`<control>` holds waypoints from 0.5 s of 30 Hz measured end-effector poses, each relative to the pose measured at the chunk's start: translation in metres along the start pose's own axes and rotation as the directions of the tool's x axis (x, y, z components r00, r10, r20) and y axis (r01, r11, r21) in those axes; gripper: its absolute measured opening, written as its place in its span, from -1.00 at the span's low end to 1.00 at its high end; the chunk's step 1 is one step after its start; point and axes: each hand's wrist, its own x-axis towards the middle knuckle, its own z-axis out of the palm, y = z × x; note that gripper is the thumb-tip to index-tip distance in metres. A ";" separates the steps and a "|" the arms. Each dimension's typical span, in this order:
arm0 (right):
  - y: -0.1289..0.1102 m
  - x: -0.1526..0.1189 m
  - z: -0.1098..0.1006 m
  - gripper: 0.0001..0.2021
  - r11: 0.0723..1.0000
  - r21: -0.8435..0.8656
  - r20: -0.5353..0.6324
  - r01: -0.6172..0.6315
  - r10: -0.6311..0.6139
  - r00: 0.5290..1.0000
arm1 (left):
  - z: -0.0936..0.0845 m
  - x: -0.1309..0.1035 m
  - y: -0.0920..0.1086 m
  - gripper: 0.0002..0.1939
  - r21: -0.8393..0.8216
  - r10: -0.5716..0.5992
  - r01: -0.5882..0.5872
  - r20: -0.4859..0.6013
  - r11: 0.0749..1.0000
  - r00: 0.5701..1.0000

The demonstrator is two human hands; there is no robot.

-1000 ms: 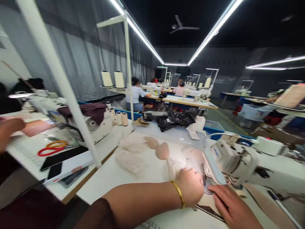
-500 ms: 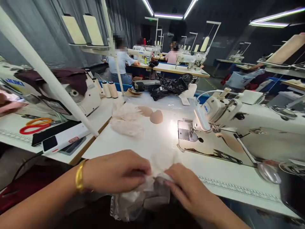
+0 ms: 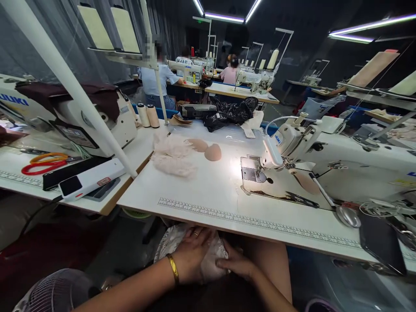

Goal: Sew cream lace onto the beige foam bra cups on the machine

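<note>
Left end: orange- and red-handled scissors [image 3: 48, 162] lie beside a white device [image 3: 92, 178] on the adjoining tabletop [image 3: 16, 158]. Keep trailing cloth away from these items.

Centre: loose pale lace [image 3: 173, 158] lies on the main tabletop [image 3: 201, 188], with two tan pads [image 3: 212, 152] just to its right, touching or nearly so. Below the front edge, at the lap, sits the lace-edged pale fabric [image 3: 212, 258]. The left hand [image 3: 191, 261] rests on it palm down, fingers extended. Spread the pressure evenly across the palm; concentrated pressure may crease or drag the thin material.

The right hand [image 3: 238, 263] holds the fabric at its right margin, thumb on the near face; its other fingers are partly hidden. Use a light grip and avoid pulling the lace edge, which may stretch or snag. Check that ring and bracelet [image 3: 173, 268] do not catch.

Right end: the sewing machine [image 3: 282, 145] stands with its needle area lit, apart from the fabric. Black tweezers [image 3: 302, 199] and a dark phone [image 3: 381, 242] lie farther right. Watch the tweezers' points when cloth is near.
</note>
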 end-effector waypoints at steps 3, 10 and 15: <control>-0.024 -0.019 0.012 0.02 1.000 -0.031 0.041 -0.004 0.006 0.999 | 0.010 0.001 -0.001 -0.09 -0.064 0.056 -0.067 -0.164 0.996 0.985; -0.123 -0.048 0.044 -0.58 0.252 -0.876 0.282 0.410 -0.423 0.861 | -0.019 -0.023 -0.020 -0.92 -0.280 0.079 -0.125 -0.169 0.952 0.983; -0.159 -0.016 0.049 -0.38 0.084 -0.818 0.415 0.569 -0.599 0.685 | -0.066 -0.102 -0.037 -0.47 -0.767 0.084 -0.171 -0.151 0.619 0.985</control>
